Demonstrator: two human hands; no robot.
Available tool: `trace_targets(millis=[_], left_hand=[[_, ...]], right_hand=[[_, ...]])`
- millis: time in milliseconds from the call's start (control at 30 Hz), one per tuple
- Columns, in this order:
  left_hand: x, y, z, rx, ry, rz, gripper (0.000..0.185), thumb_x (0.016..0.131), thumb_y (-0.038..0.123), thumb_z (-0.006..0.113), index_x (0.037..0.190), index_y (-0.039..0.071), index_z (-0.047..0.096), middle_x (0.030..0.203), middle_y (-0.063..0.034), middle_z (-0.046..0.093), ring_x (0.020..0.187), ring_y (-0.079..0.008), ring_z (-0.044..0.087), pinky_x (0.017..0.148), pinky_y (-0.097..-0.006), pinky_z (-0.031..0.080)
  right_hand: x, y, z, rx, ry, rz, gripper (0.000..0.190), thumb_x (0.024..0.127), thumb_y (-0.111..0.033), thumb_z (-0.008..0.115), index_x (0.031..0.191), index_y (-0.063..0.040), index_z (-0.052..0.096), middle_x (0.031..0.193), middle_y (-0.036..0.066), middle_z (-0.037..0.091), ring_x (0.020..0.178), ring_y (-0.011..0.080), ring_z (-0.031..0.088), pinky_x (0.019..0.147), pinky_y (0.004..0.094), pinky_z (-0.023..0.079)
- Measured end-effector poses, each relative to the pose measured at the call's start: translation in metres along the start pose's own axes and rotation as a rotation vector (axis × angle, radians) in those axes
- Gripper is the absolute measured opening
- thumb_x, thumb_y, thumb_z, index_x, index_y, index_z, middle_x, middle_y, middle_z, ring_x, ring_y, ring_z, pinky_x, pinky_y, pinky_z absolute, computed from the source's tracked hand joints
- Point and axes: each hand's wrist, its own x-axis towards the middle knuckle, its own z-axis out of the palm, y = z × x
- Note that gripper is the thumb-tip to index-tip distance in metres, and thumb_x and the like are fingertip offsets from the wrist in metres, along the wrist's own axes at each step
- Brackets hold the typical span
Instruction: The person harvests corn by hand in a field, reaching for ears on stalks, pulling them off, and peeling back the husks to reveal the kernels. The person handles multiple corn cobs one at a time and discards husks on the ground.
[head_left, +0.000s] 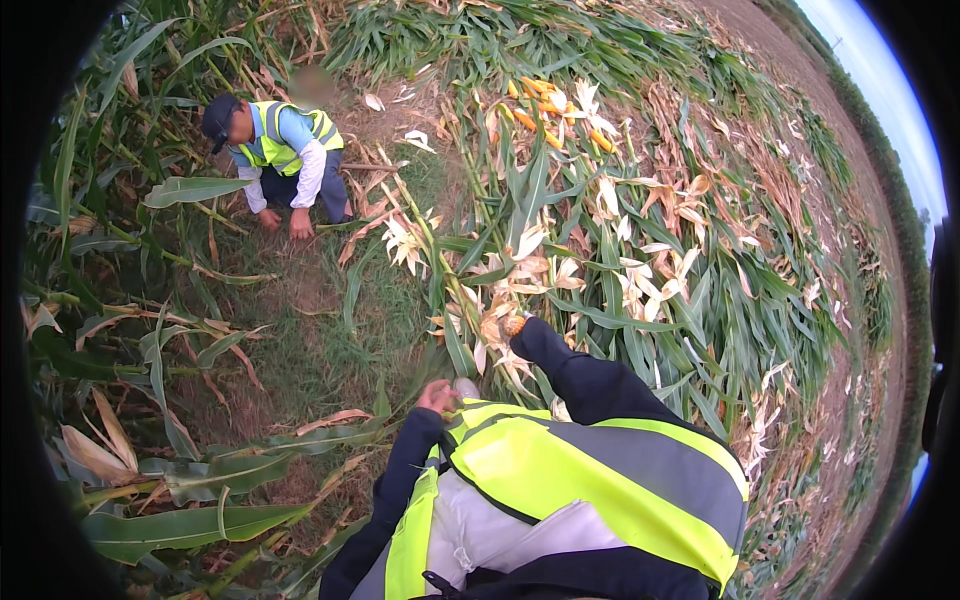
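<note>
My left hand (437, 397) is bare and hangs in front of my yellow vest (570, 465). Its fingers are loosely bent, with nothing visible in them. On the other side, my right sleeve (570, 367) reaches down to the cut corn stalks. At its cuff shows a small orange, patterned patch (514, 325); whether this is a glove or a corn cob I cannot tell. Dry pale husks (499, 315) surround it, and a long corn stalk (450, 274) runs just beyond. A light shoe tip (466, 388) peeks out beside my left hand.
A co-worker (289, 150) in a reflective vest crouches at upper left, both hands near the ground. Husked yellow cobs (536, 105) lie piled on felled stalks. Standing corn plants (97, 247) line the left, their leaves (195, 525) reaching across. Felled corn (750, 300) covers the right.
</note>
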Motion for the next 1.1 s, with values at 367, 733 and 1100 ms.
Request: trace_targets(millis=[367,733,1100], left_hand=[[-0.015,0.005,0.003,-0.121,0.142,0.042,0.037,0.088,0.032,0.050,0.116,0.010,0.042,0.099,-0.0069,0.061,0.064,-0.0111,0.054,0.048,-0.0265,0.047],[-0.039,-0.033,-0.029,-0.263,0.350,0.185,0.037,0.086,0.033,0.054,0.111,0.008,0.044,0.091,-0.0064,0.062,0.056,-0.0132,0.054,0.046,-0.0281,0.046],[-0.080,-0.063,-0.064,-0.285,0.379,0.191,0.038,0.086,0.035,0.054,0.112,0.008,0.044,0.091,-0.0068,0.062,0.058,-0.0127,0.055,0.048,-0.0278,0.046]], right_hand=[[0.110,-0.100,0.148,0.034,-0.683,-0.055,0.022,0.092,-0.022,0.043,0.107,-0.008,0.051,0.086,-0.001,0.057,0.067,0.0108,0.051,0.055,0.0269,0.045],[0.089,0.122,0.150,-0.657,-0.524,0.267,0.029,0.087,-0.024,0.052,0.113,-0.010,0.049,0.086,0.003,0.053,0.061,0.0124,0.046,0.050,0.0254,0.038],[-0.135,0.261,0.197,-1.113,-1.347,0.251,0.033,0.086,-0.015,0.054,0.116,-0.004,0.046,0.099,0.010,0.059,0.081,0.0137,0.057,0.069,0.0259,0.047]])
